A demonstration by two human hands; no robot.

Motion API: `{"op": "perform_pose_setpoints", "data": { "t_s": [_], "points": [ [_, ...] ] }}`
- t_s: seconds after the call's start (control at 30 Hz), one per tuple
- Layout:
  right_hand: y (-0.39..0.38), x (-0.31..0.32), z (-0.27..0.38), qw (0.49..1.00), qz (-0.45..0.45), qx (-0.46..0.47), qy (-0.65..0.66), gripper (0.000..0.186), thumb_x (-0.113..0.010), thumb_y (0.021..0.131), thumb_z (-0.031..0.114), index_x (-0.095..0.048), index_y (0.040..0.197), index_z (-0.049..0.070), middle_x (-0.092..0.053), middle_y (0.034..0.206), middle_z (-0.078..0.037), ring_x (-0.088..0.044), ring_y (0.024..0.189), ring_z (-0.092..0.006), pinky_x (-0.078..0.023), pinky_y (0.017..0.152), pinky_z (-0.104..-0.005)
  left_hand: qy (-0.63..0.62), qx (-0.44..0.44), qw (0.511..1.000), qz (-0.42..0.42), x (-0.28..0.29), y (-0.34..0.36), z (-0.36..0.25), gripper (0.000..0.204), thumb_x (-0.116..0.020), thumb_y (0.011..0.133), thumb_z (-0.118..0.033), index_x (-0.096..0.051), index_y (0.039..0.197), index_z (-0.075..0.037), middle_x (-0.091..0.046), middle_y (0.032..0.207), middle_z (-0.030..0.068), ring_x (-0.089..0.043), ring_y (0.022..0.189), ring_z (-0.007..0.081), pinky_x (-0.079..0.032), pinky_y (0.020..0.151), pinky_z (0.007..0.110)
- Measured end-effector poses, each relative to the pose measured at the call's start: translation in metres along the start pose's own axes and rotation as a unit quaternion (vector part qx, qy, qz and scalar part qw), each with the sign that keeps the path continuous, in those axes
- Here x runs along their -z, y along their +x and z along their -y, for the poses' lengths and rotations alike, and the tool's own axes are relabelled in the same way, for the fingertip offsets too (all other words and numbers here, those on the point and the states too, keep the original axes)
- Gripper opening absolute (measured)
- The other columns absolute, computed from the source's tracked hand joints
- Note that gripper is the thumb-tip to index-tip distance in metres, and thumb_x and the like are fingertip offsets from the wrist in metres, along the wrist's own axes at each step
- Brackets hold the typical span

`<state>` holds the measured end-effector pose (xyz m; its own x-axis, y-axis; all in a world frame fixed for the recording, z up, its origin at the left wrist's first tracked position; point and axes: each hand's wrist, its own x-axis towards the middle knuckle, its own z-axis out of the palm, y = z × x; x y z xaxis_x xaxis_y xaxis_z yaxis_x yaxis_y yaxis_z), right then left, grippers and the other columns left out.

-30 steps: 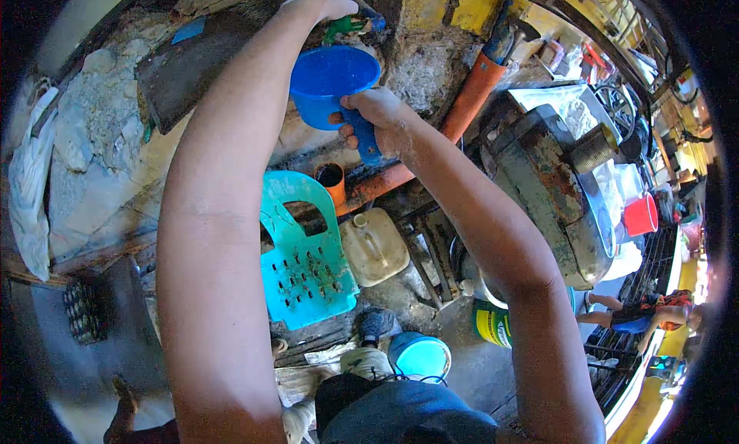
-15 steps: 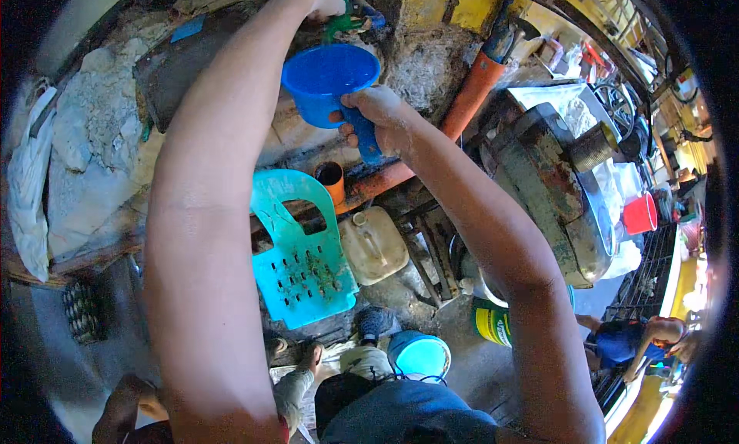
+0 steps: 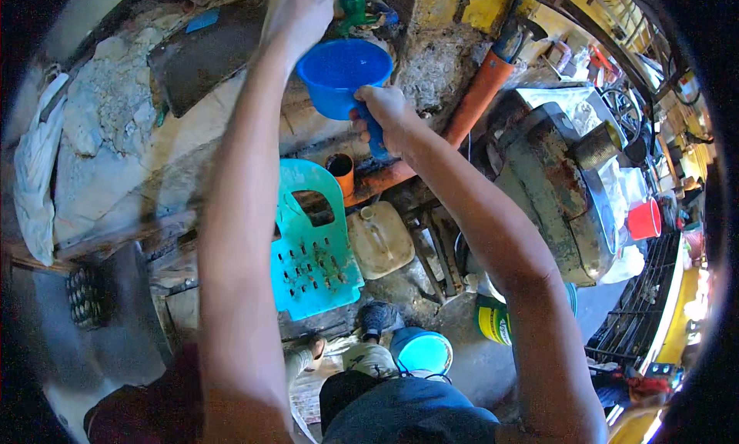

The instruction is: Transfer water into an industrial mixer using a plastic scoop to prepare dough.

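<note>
My right hand (image 3: 381,117) is closed around the handle of a blue plastic dipper (image 3: 344,82) and holds it level below a green tap-like fitting (image 3: 354,9) with a white top. The dipper's inside looks blue; whether it has water in it I cannot tell. Stretched forward on the left, my left arm ends in my left hand (image 3: 299,17) at the top edge, just left of the fitting and apart from it. That hand is blurred and partly cut off, with a finger stretched out and nothing visible in it.
Below stand a turquoise plastic chair (image 3: 315,244), a beige jerrycan (image 3: 381,240) and a blue bucket (image 3: 422,352). An orange pipe (image 3: 479,98) slants behind my right arm, beside a rusty grey machine (image 3: 546,190). A person in dark red clothing (image 3: 146,405) is close on the left.
My left hand has come off the green fitting and moved left. The dipper stays in my right hand, slightly farther right and up in view.
</note>
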<state>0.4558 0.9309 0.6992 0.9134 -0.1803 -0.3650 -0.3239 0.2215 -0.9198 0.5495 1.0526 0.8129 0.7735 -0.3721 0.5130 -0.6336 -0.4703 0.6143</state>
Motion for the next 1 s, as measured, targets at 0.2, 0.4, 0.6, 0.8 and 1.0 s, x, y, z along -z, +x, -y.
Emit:
{"op": "perform_pose_setpoints", "data": {
  "t_s": [0.2,0.4,0.6,0.8,1.0],
  "points": [
    [-0.017,-0.017,-0.009,0.999,0.040,0.010,0.024,0.012,-0.050,0.091,0.016,-0.051,0.094,0.004,-0.056,0.070,-0.009,-0.046,0.046,-0.0134,-0.034,0.036,-0.0272,-0.153,0.071,0.967,-0.193,0.009,-0.168,0.028,0.048,-0.050,0.092,-0.004,-0.045,0.140,-0.006,-0.062,0.121,0.0155,-0.060,0.106,0.0239,-0.048,0.096,0.039],
    [-0.040,0.017,-0.026,0.999,0.021,0.015,0.038,0.011,-0.049,0.091,0.016,-0.052,0.092,0.005,-0.055,0.068,-0.008,-0.044,0.044,-0.0127,-0.032,0.035,-0.0265,-0.157,0.201,0.952,-0.167,-0.021,-0.291,0.062,0.045,-0.050,0.093,-0.002,-0.048,0.138,-0.006,-0.063,0.116,0.0140,-0.060,0.101,0.0213,-0.048,0.094,0.036],
    [-0.096,0.061,-0.060,0.998,-0.016,0.023,0.054,0.010,-0.048,0.090,0.016,-0.052,0.089,0.007,-0.054,0.065,-0.007,-0.043,0.042,-0.0119,-0.029,0.034,-0.0259,-0.174,0.227,0.947,-0.146,-0.044,-0.339,0.040,0.042,-0.050,0.093,-0.001,-0.050,0.135,-0.004,-0.063,0.113,0.0128,-0.060,0.098,0.0202,-0.049,0.092,0.033],
    [-0.171,0.123,-0.098,0.998,-0.053,0.023,0.023,0.011,-0.048,0.092,0.017,-0.053,0.091,0.007,-0.053,0.064,-0.006,-0.042,0.042,-0.0111,-0.029,0.034,-0.0257,-0.188,0.201,0.957,-0.095,-0.069,-0.343,-0.006,0.040,-0.050,0.093,-0.001,-0.052,0.133,-0.003,-0.064,0.111,0.0126,-0.061,0.096,0.0202,-0.049,0.089,0.032],
    [-0.274,0.169,-0.115,0.995,-0.083,-0.026,0.041,0.013,-0.048,0.093,0.017,-0.054,0.096,0.006,-0.053,0.064,-0.006,-0.041,0.042,-0.0106,-0.029,0.035,-0.0253,-0.184,0.158,0.968,-0.058,-0.105,-0.343,-0.077,0.037,-0.048,0.092,-0.002,-0.055,0.129,-0.003,-0.066,0.103,0.0098,-0.060,0.089,0.0190,-0.049,0.081,0.030]
  ]
}}
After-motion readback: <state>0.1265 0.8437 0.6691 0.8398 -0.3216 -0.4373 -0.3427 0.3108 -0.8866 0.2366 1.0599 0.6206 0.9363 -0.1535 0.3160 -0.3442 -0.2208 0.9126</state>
